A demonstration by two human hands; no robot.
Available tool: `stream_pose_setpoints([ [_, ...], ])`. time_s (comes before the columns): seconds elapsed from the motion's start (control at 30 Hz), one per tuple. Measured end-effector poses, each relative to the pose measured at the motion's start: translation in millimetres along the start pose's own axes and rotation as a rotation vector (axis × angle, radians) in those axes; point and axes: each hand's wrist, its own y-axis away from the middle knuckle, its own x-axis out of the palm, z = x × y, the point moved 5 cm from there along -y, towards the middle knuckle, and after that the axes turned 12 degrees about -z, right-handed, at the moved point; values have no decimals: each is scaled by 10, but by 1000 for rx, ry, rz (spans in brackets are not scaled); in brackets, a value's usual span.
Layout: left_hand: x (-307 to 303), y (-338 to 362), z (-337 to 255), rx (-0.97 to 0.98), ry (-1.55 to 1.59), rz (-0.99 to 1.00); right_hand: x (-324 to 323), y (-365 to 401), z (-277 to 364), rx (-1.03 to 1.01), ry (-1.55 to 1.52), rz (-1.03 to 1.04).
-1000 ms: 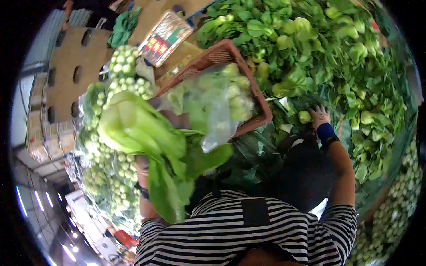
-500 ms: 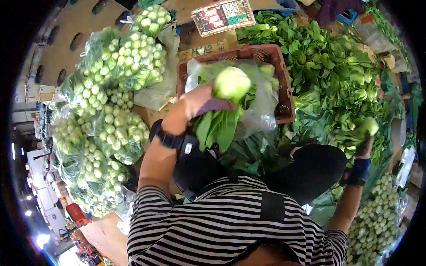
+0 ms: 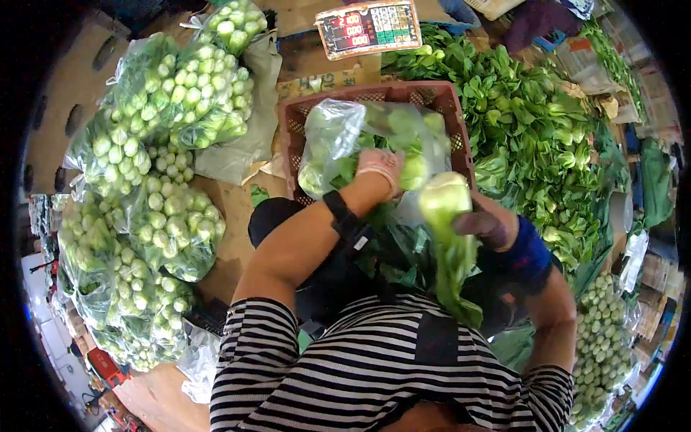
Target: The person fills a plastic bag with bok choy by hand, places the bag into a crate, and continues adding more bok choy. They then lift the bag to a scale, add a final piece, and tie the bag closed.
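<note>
My left hand [image 3: 384,167], with a dark watch on its wrist, reaches down into a clear plastic bag [image 3: 338,119]. Its fingers are partly hidden and appear closed on a bok choy [image 3: 413,173] lying among others in the bag. The bag sits in a reddish-brown plastic crate [image 3: 463,122] in front of me. My right hand [image 3: 489,222], in a dark glove with a blue wristband, grips another bok choy [image 3: 448,209] just right of the bag. That one has its pale base up and its leaves hanging down.
Loose bok choy [image 3: 533,115] is heaped on the right. Tied clear bags of bok choy [image 3: 173,209] are stacked on the left. Behind the crate stands a scale display [image 3: 369,29]. More bagged produce [image 3: 608,345] lies at lower right.
My left hand has lowered its bok choy into the bag. My right hand has brought a bok choy from the heap on the right to beside the crate.
</note>
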Motion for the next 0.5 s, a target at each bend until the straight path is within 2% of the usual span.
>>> stream_pose_setpoints([
  [0.07,236,-103,-89,32,43,10,143,-315,-231,30,-202,78],
  [0.13,293,-150,-172,76,81,23,80,-451,-342,-18,-169,24],
  [0.2,132,-109,-244,38,246,76,-44,-414,-223,-51,-148,-81],
  [0.23,19,-91,-250,53,150,187,-70,-348,-55,-45,-266,-46],
  [0.27,81,-130,-249,48,154,189,-118,-357,28,-68,-265,-97],
  [0.33,216,-270,-228,37,101,-22,-180,-367,33,-166,-95,-164],
  [0.4,245,-355,-229,23,56,-30,-135,-435,-322,-168,78,-115],
  [0.43,160,-361,-249,-24,164,-39,-104,-502,-502,-166,75,-120],
  [0.5,43,-348,-323,-57,283,-128,99,-651,-826,-108,609,-86],
])
